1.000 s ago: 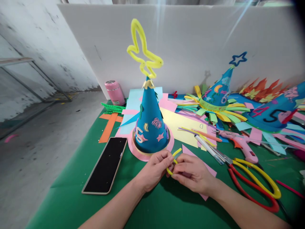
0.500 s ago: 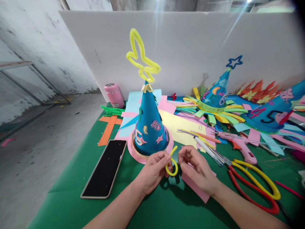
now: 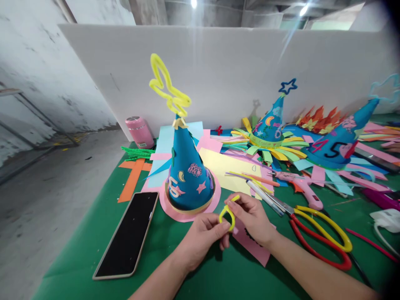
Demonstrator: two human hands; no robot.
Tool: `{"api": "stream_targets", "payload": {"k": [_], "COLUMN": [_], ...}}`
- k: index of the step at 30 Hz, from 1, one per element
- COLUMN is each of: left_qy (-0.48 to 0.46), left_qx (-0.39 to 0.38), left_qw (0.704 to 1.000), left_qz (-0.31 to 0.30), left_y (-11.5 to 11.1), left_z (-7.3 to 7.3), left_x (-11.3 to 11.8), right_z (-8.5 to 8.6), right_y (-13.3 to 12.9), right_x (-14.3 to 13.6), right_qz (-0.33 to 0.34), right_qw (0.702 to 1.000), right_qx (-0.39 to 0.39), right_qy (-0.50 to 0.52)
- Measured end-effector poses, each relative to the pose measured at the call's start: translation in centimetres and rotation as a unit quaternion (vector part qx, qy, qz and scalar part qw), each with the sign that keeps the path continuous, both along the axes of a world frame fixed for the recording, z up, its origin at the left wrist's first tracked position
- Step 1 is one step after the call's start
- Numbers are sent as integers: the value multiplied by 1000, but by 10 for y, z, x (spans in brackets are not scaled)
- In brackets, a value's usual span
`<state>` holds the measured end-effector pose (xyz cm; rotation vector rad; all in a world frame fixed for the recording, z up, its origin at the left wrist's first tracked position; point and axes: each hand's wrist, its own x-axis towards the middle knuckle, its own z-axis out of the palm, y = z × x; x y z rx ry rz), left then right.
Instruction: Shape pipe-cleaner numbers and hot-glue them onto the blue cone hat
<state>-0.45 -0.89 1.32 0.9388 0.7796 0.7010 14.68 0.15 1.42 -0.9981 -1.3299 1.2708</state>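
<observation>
A small loop of yellow pipe cleaner is between my hands, just in front of the nearest hat. My left hand pinches the loop's lower side. My right hand grips its upper part, near a free end that sticks up. Behind them stands a blue cone hat with a pink brim, paper shapes and a yellow butterfly-like pipe-cleaner outline on its tip. A pink paper piece lies partly under my right hand.
A phone lies at left on the green table. Scissors, a white pen and a pink glue gun lie at right. A pink bottle and two more decorated hats stand farther back.
My right hand has closed on the pipe cleaner, which only my left hand held before. The loop now has a different shape. The view has shifted right and up.
</observation>
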Motion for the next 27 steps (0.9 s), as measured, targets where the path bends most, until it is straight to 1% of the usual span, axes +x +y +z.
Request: {"api": "stream_targets", "payload": {"k": [2,5,8,10,13,17,19,23,25,27], "left_qy": [32,78,115,122,89,17,-1,-60,-91,-115], "left_qx": [12,40,87,103,78,21,4,-26,-40,-59], "left_qw": [999,996,989,987,993,1000,1000,995,992,989], "left_qz": [1,19,22,16,6,-6,16,79,82,69], "left_y": [-1,-2,-2,-2,-1,-1,0,1,1,1], "left_z": [-1,-1,3,4,4,1,1,1,-1,-2], "left_x": [1,3,3,2,0,-1,-1,0,0,0], "right_z": [-1,-1,-2,-3,-4,-4,-3,-2,-1,-1], "right_y": [0,1,1,1,1,0,1,3,3,3], "right_x": [0,1,1,1,0,-1,0,1,1,1], "right_qz": [20,57,62,70,78,50,33,-4,-2,7], "right_qw": [1000,998,997,995,990,994,997,999,999,999], "right_qx": [-1,-12,-35,-60,-93,-72,-54,-30,-33,-38], "right_qy": [-1,-1,8,31,70,68,54,34,31,34]}}
